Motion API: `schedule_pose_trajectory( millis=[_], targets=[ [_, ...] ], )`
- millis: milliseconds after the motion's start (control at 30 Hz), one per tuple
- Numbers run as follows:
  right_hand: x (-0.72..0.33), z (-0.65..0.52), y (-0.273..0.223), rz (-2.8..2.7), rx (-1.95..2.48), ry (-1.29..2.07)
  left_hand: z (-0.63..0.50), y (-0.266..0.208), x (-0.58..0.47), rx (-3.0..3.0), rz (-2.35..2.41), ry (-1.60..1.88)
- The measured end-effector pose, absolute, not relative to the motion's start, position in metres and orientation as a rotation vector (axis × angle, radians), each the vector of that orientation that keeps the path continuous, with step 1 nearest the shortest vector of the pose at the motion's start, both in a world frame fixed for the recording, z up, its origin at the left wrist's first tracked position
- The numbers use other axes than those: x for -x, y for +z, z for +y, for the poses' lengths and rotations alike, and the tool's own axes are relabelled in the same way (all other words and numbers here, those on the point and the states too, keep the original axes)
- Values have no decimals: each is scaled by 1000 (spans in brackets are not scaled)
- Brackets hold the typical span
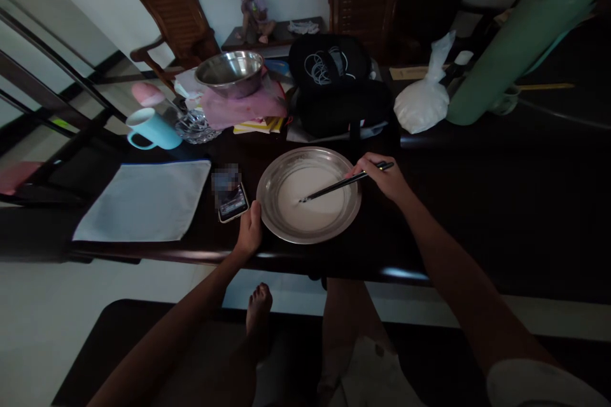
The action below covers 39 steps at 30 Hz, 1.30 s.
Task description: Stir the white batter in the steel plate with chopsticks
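Clutter on the dark table [477, 203] — beyond the near work

A pale cloth [143, 200] lies beside a phone [233, 203]; behind stand a blue mug [150, 128], steel bowl [230, 72], black bag [338, 86], white sack [422, 105] — and a green roll [520, 38].
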State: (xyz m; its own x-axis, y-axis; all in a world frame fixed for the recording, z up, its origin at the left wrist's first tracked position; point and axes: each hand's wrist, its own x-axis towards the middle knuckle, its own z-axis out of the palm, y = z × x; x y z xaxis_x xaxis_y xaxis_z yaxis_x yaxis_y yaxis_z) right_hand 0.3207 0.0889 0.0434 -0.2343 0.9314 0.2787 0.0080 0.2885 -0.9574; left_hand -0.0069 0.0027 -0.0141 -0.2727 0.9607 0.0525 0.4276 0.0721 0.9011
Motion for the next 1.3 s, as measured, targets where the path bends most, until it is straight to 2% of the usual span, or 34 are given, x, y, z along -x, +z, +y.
schedule_pose_trajectory(
  millis=[1300],
  targets=[
    [-324,91,46,-1432,951,1071,3,-15,8,-1354,1764,1171]
  ],
)
